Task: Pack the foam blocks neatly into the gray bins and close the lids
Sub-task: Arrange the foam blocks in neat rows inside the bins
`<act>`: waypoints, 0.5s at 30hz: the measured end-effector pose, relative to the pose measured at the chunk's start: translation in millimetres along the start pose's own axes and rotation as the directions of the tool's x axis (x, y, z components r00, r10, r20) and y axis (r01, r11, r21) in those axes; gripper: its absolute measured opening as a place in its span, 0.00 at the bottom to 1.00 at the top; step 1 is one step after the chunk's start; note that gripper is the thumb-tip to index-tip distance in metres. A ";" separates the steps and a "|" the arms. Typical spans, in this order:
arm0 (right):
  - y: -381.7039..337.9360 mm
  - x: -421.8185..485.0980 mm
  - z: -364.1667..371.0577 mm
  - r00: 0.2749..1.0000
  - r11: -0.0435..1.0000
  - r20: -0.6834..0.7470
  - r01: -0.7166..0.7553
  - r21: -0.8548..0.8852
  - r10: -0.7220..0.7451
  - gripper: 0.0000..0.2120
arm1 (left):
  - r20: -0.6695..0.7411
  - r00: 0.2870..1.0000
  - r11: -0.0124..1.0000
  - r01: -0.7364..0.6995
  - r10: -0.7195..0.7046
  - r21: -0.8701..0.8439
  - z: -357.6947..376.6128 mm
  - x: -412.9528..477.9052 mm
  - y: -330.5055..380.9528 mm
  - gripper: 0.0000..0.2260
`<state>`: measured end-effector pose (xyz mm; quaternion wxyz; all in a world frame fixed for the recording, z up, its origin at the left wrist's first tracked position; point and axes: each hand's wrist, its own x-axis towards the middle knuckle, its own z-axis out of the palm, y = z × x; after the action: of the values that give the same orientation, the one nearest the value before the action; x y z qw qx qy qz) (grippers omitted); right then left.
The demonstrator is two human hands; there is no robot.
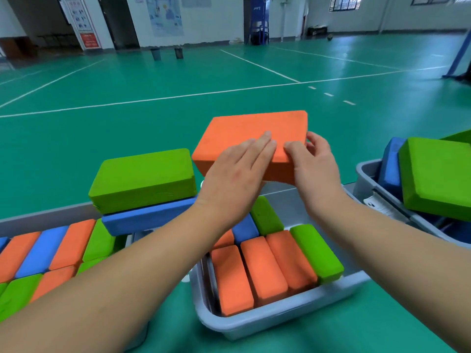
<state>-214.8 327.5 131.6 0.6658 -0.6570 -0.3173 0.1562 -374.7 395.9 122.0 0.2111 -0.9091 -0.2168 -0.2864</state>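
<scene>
— Where was the orange block [244, 128]?

— Just ahead of you, held above the far end of the gray bin [254, 324], long axis running left to right. Your left hand [234, 171] lay flat on top; your right hand [313, 166] gripped its near right corner.

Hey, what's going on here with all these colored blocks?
A person holds an orange foam block in the air above the middle gray bin. The left hand lies flat on the block's top and the right hand grips its near corner. That bin already holds orange, green and blue blocks standing on edge. To the left, a green block lies on a blue block over more packed rows. The right bin holds loose blocks.
</scene>
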 end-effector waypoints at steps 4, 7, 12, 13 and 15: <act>15.8 21.6 -37.0 0.988 0.971 -0.117 0.072 -0.230 -0.101 0.34 | 0.276 0.911 0.917 0.361 -0.307 -0.170 36.9 -8.5 22.4 0.43; 33.6 31.5 -63.1 0.982 0.915 -0.115 0.094 -0.392 -0.151 0.34 | 0.636 0.733 0.854 0.472 -0.242 -0.220 77.5 -30.0 28.8 0.41; 60.3 41.9 -83.4 0.987 0.845 -0.028 0.119 -0.521 -0.157 0.32 | 0.864 0.499 0.976 0.151 0.061 -0.155 113.5 -70.7 21.4 0.43; 62.7 42.0 -83.9 0.987 0.830 -0.005 0.133 -0.541 -0.162 0.31 | 0.889 0.454 0.979 0.145 0.063 -0.143 114.4 -74.2 19.9 0.43; 65.3 40.2 -83.0 0.979 0.801 0.051 0.190 -0.568 -0.196 0.29 | 0.902 0.427 0.975 0.167 0.061 -0.145 116.2 -75.4 18.6 0.42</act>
<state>-118.9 294.0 82.1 0.4528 -0.7909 -0.4113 -0.0175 -371.1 419.1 -15.8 -0.0449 -0.9304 -0.2927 0.2161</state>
